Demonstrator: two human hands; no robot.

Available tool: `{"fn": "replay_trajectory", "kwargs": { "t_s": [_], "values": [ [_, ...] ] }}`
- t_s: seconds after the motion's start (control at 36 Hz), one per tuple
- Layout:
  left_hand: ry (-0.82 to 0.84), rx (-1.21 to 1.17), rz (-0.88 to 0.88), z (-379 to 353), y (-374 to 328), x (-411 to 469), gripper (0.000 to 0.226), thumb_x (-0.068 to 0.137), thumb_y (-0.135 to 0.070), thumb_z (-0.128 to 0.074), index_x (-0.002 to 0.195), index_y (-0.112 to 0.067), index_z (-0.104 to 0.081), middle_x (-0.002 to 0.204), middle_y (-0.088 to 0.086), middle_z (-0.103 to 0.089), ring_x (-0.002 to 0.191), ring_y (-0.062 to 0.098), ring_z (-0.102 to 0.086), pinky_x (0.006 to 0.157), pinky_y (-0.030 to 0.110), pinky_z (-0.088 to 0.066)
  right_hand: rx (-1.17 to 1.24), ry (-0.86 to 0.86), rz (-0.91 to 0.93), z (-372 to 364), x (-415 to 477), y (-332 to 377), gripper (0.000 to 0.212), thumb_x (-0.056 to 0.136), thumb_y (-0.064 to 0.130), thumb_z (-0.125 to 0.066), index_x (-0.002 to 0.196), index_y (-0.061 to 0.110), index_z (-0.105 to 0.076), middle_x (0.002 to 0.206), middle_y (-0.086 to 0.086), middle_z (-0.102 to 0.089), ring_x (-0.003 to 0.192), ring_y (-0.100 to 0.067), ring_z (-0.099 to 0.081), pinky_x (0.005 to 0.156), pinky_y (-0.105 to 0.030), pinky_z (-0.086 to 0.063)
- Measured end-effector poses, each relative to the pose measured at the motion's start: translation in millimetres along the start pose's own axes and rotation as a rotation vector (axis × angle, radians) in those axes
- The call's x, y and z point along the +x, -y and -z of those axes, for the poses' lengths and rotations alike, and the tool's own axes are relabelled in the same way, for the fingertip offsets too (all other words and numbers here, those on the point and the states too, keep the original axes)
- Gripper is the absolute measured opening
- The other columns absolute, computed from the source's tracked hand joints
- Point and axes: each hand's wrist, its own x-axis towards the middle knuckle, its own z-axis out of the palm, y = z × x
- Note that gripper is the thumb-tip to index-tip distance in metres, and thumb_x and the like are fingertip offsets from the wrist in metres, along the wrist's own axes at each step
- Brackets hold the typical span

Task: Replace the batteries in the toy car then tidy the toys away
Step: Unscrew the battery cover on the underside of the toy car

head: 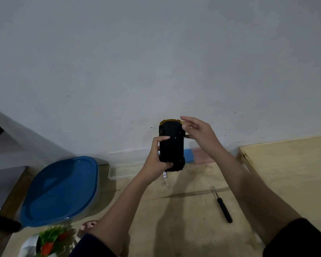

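Two hands held up before the wall, left hand (157, 158) gripped around the upturned toy car (171, 145), right hand (198, 133) loosely open at its yellow front edge, screwdriver (223, 205) lay on the wooden table (193, 229), blue-lidded container (61, 190) at left.

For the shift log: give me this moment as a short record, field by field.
toy car: held up, black underside toward camera, yellow body at top edge
left hand: grips the car's side
right hand: at the car's upper right, fingers spread; contact unclear
screwdriver: lying on the wooden floor, untouched
battery: on the floor below the car
blue-lidded container: at left, lid on
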Motion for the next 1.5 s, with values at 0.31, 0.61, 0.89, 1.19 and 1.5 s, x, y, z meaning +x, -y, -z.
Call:
{"fn": "replay_trajectory", "kwargs": {
  "t_s": [0.31,0.61,0.89,1.19,1.5],
  "values": [
    [-0.013,-0.023,0.078,-8.5,26.7,-6.1,0.076,0.072,0.021,-0.058,0.108,-0.042,-0.038,0.124,0.012,-0.043,0.099,0.013,-0.054,0.063,0.025,-0.057,-0.303,-0.244,-0.567,62.1,-80.6,-144.5,0.013,0.084,0.017,-0.065,0.093,0.01,-0.058,0.096,-0.012,-0.061,0.092,-0.027,-0.059,0.083,-0.039,-0.049],
    [0.002,-0.017,0.165,-19.1,43.5,-15.0,0.077,0.072,0.022,-0.058,0.116,-0.037,-0.037,0.119,0.004,-0.042,0.096,0.014,-0.055,0.067,0.035,-0.056,-0.774,-0.053,-0.659,49.6,-131.2,-189.6,0.02,0.091,0.02,-0.054,0.084,0.012,-0.037,0.077,0.0,-0.041,0.071,-0.016,-0.044,0.062,-0.027,-0.036],
    [-0.122,-0.042,0.168,0.0,28.0,-23.0,0.075,0.07,0.024,-0.054,0.121,-0.028,-0.037,0.107,-0.004,-0.047,0.09,0.008,-0.054,0.062,0.025,-0.053,-0.308,-0.212,-0.468,32.2,-86.0,-132.0,0.011,0.092,0.017,-0.053,0.095,0.007,-0.056,0.08,-0.011,-0.057,0.055,-0.018,-0.053,0.047,-0.023,-0.042],
    [-0.268,-0.058,0.084,29.9,-8.7,-33.7,0.074,0.069,0.027,-0.053,0.123,-0.021,-0.036,0.101,-0.003,-0.048,0.084,0.005,-0.053,0.053,0.022,-0.052,-0.26,-0.08,0.151,-35.2,-40.1,-20.0,0.012,0.078,0.0,-0.066,0.086,0.007,-0.071,0.084,-0.008,-0.065,0.081,-0.015,-0.061,0.073,-0.017,-0.051],
    [-0.314,-0.06,0.018,44.5,-23.7,-51.7,0.072,0.072,0.026,-0.05,0.125,-0.019,-0.035,0.097,-0.007,-0.048,0.081,0.004,-0.052,0.051,0.015,-0.051,-0.303,-0.036,0.212,-67.8,-40.8,-0.2,0.012,0.076,0.001,-0.067,0.085,0.007,-0.073,0.082,-0.011,-0.065,0.081,-0.022,-0.06,0.077,-0.037,-0.053]
  ]
}}
